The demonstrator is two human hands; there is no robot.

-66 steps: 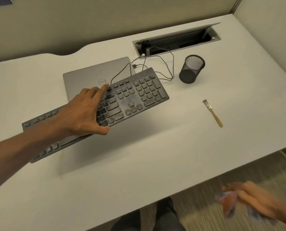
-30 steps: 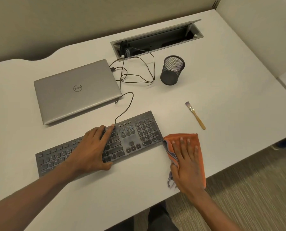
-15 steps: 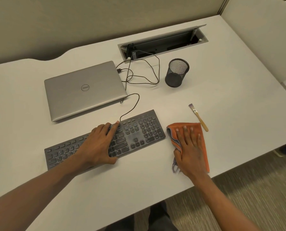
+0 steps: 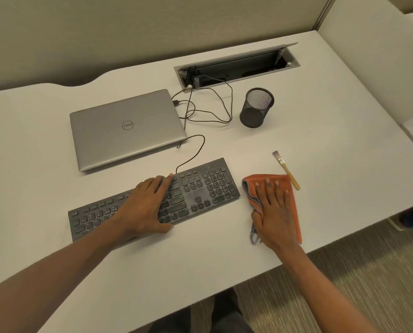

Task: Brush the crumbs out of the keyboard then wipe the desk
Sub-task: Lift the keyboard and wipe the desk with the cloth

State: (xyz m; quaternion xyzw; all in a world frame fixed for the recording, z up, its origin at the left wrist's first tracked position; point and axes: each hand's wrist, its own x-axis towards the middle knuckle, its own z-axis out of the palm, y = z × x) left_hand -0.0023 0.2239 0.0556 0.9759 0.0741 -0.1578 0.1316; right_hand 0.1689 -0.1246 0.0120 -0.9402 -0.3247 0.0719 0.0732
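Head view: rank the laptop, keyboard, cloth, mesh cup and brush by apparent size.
1. laptop and keyboard, too close to rank: keyboard longer, laptop broader
2. cloth
3. mesh cup
4. brush

Head-worn view, steeply down, desk (image 4: 320,131) near

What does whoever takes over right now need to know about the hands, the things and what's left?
Left hand lies flat across the keyboard.
Right hand presses the orange cloth flat on the desk, beside the keyboard's right end.
Brush lies loose at the cloth's far right corner.
Brushing looks finished, though crumbs are too small to see.
Left: wipe the desk, around the laptop and pen cup too.
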